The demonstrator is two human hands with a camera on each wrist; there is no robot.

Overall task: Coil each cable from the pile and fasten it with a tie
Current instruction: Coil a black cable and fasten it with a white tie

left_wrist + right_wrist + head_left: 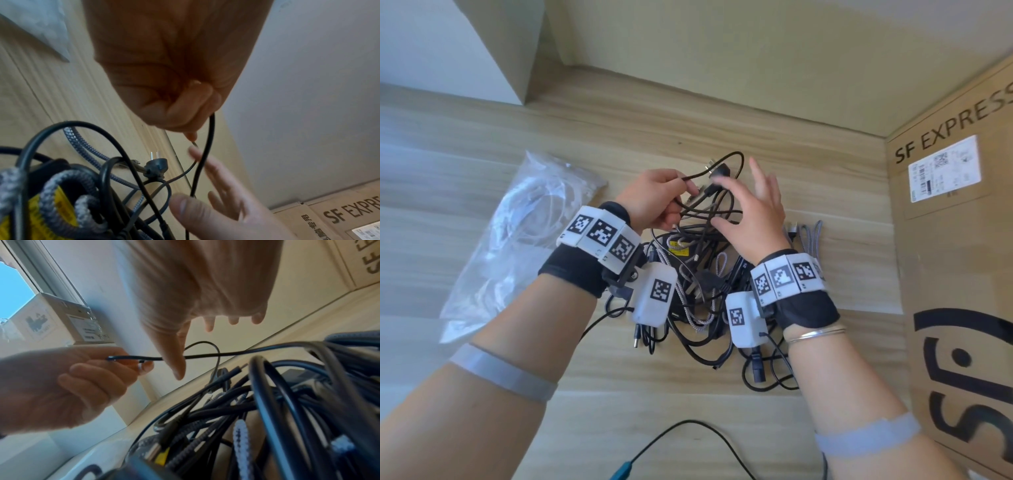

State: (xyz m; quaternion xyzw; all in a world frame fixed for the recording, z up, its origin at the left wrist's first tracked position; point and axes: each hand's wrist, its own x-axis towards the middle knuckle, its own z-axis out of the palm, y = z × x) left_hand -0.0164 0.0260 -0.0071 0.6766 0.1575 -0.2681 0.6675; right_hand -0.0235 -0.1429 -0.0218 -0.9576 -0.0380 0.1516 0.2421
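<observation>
A tangled pile of black and grey braided cables [698, 291] lies on the wooden table. My left hand [654, 202] is raised over the far side of the pile and pinches a thin black cable [698, 176] between thumb and fingers. The same black cable [205, 355] runs from those fingers back into the pile and loops behind my right hand. My right hand [753, 212] hovers beside it with fingers spread and straight, thumb [174, 356] against the cable, gripping nothing. A black two-pin plug [155, 168] lies at the pile's far edge.
A clear plastic bag of white ties [524, 233] lies to the left on the table. A large SF EXPRESS cardboard box [955, 240] stands on the right. A grey braided cable [808, 240] lies beside the pile. A loose black lead [688, 435] crosses the near table edge.
</observation>
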